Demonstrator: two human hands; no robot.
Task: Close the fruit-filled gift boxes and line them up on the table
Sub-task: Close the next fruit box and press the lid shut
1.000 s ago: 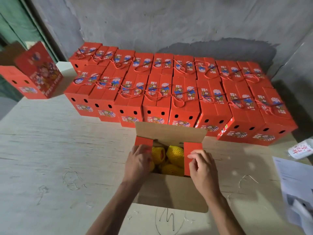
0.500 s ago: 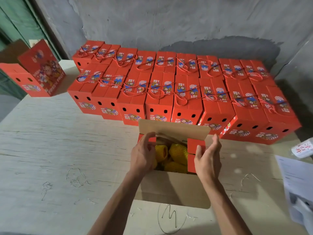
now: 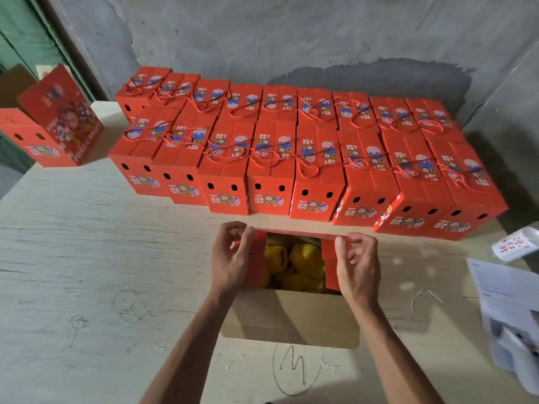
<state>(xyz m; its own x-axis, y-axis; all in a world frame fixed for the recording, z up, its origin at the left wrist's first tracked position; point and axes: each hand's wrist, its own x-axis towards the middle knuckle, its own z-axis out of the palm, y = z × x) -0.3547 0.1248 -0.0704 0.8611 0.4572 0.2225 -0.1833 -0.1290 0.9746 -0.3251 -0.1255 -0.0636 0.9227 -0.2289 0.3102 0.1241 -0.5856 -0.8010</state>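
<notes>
An open gift box stands on the table in front of me, its near brown flap lying toward me. Inside lie fruits in yellow foam nets. The two red side flaps are folded inward. My left hand pinches the left end of the far flap, which is tipped toward me over the opening. My right hand pinches the right end of that flap. Behind stand two rows of closed red gift boxes with red cord handles.
A red box leans tilted at the far left by a green door. Papers and a white packet lie at the right table edge. Pale wooden tabletop stretches to the left. A grey wall rises behind.
Both hands left the side flaps and reached to the far flap. That flap stood upright before and now tips toward me over the fruit.
</notes>
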